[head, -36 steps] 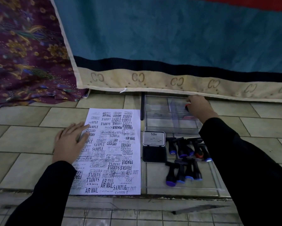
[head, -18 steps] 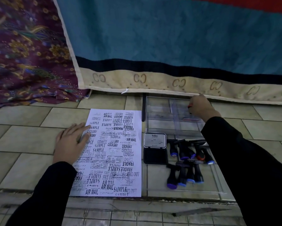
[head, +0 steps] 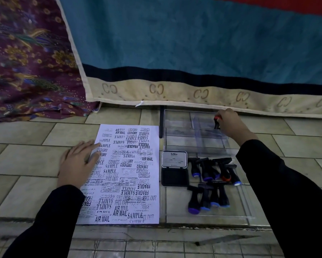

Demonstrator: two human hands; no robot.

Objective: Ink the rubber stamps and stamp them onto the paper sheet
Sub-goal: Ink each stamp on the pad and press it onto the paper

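Note:
A white paper sheet (head: 130,183) crowded with black stamp prints lies on the tiled floor. My left hand (head: 78,164) rests flat on its left edge, fingers spread. To the right sits an open black ink pad (head: 174,176) with its lid up. Several black rubber stamps (head: 210,170) with blue or red ends lie on a clear plastic tray (head: 245,213). My right hand (head: 231,123) is at the far end, inside a clear plastic box (head: 182,131), closed around a black stamp with a red end (head: 217,121).
A blue quilt with a beige border (head: 193,94) hangs just behind the clear box. A purple patterned cloth (head: 29,71) lies at the left. A step edge (head: 156,228) runs across the floor below the sheet and tray.
My right hand stays at the clear box and has shifted slightly; the red-ended stamp shows more clearly in its grip. My left hand stays on the sheet.

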